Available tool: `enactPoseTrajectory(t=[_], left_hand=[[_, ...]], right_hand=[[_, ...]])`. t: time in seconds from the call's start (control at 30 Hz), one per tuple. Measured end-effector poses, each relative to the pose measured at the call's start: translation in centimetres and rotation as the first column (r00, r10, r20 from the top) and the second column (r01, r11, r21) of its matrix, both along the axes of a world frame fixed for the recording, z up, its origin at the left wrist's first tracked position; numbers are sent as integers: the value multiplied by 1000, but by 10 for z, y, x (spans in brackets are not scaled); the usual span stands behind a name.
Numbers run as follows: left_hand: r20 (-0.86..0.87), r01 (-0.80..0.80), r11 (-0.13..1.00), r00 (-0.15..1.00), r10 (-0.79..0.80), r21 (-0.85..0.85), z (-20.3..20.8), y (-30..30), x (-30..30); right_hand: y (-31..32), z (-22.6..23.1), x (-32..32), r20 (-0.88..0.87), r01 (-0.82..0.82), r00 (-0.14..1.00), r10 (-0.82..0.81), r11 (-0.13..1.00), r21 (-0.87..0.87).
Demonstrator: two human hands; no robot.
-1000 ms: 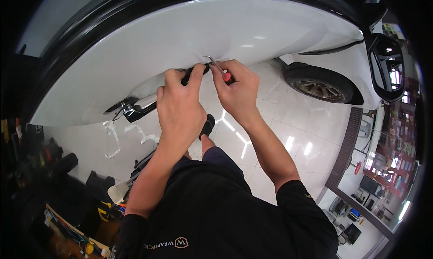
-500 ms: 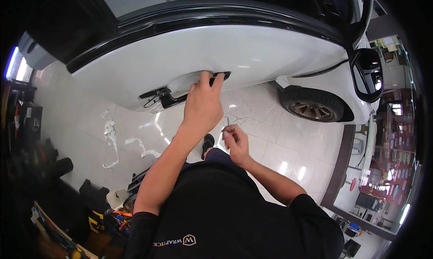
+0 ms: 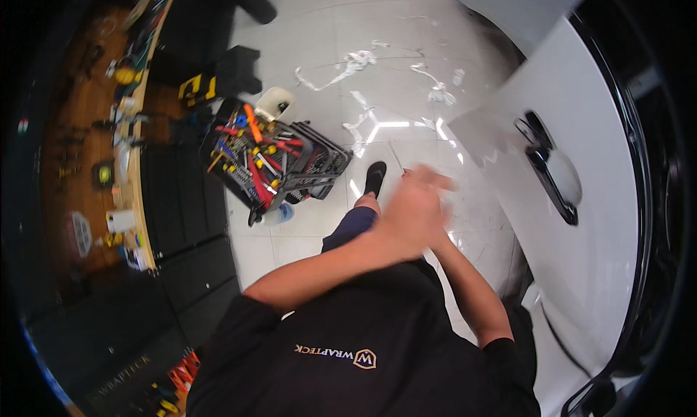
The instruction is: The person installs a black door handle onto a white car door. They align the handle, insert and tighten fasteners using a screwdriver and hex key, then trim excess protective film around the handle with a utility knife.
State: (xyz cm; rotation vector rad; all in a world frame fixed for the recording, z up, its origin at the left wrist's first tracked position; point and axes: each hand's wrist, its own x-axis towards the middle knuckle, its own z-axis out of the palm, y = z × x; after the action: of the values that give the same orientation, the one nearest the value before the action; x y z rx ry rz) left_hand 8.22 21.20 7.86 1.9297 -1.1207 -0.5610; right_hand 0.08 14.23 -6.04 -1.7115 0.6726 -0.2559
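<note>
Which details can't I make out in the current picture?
All in the head view:
Both hands: motion blur and overlap hide each one's grip.
Red piece at the hands: too small and blurred to identify.
Piled tools: the upper ones hide those underneath.
Side mirror: cut off by the lower edge.

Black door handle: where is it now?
Right side of the head view: the black door handle is on the white door, left of the black window trim.
</note>
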Motion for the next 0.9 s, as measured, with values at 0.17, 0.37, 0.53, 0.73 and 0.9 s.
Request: enactPoseTrajectory(t=[0.17, 0.37, 0.53, 0.73, 0.9], left_hand=[[-291, -522, 794, 743, 603, 312, -116, 196, 66], [-818, -599, 780, 347, 458, 183, -113, 197, 52], [-823, -744, 640, 234, 518, 192, -152, 202, 113], [-479, -608, 535, 272, 835, 587, -270, 286, 226], [-355, -593, 515, 373, 857, 619, -297, 279, 252]], right_hand=[[67, 19, 49, 145, -219, 970, 193, 958, 186], [112, 14, 71, 132, -510, 860, 493, 844, 165], [103, 37, 100, -106, -570, 802, 588, 806, 158], [75, -1, 75, -363, -336, 861, 356, 934, 121], [54, -32, 8, -486, -102, 860, 155, 986, 134]])
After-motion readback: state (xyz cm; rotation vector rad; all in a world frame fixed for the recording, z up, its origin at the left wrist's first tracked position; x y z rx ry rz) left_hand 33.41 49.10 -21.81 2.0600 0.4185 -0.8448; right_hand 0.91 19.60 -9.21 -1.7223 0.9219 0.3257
